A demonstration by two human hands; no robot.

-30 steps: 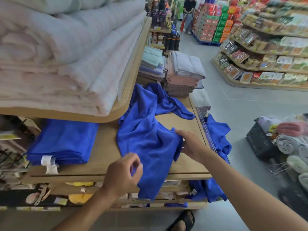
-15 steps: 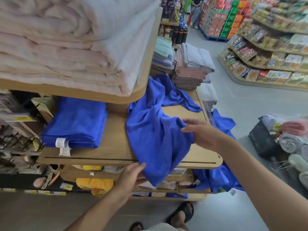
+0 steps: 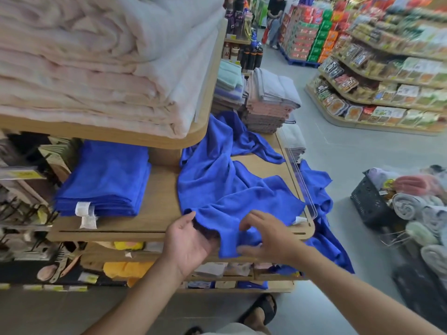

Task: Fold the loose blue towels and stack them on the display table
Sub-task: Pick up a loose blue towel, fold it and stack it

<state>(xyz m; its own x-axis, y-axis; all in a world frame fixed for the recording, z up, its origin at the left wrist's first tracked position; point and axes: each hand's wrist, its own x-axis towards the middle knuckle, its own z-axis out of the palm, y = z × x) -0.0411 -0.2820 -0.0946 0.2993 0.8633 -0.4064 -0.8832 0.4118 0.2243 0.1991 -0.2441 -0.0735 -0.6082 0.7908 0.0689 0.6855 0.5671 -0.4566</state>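
Wooden and two-tiered, the display table (image 3: 159, 213) carried the whole job, and the loose blue towel (image 3: 229, 184) lay rumpled across the right half of its lower level. A second earlier that towel had been a narrow rope of cloth with a long tail hanging over the front lip. By this moment the near part had been pulled out sideways to the right until it reached the clear divider (image 3: 300, 184), and only a short flap still hung over the edge. That suggested the person was spreading the cloth flat before a first fold, so the folding proper had probably not begun.

The towel's long axis ran front to back, away from the person. Its far end trailed up towards the grey and pink stacks (image 3: 268, 102) at the back, and its near hem lay along the table's front edge. It was still creased and twisted through the middle.

A second blue towel (image 3: 316, 189) hung off the right side of the table, beyond the divider. The folded blue pile (image 3: 106, 180) sat on the left, well apart from the loose one.

The left hand (image 3: 188, 240) had come up from below the lip and lay palm up at the near-left corner. Its fingers were hidden under the hem, so a pinch could not be told. The right hand (image 3: 268, 235) had moved from the towel's side to the hanging flap, with fingers spread and bent over the cloth, clasping nothing.
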